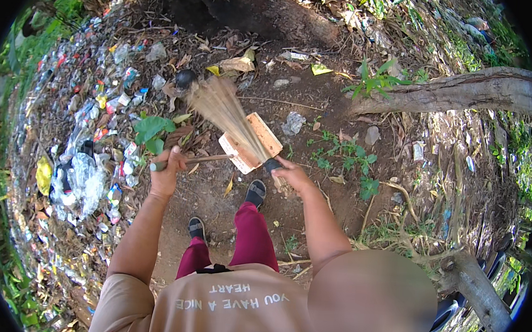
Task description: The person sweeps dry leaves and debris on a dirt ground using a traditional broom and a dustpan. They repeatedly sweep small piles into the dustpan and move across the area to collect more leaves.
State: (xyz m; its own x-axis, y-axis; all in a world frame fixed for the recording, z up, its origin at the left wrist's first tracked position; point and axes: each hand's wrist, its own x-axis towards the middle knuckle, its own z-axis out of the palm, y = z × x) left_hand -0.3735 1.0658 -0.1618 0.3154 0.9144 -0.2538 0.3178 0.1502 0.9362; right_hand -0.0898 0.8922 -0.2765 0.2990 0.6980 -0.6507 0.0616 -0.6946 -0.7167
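My left hand is closed around the wooden handle of a dustpan, near its greenish end. An orange and pale pan with a slotted or ribbed part sits at the handle's other end, above the dirt. Closed on the dark bound grip of a stick broom is my right hand. The broom's bristles fan out away from me to the upper left and lie across the pan, covering its middle. By the bristle tips is a round black object. What the pan holds I cannot make out.
Mixed plastic litter spreads across the ground on the left. A tree trunk stands ahead, a thick root or branch lies at the right. Green weeds, dry leaves and a crumpled clear plastic piece dot the soil.
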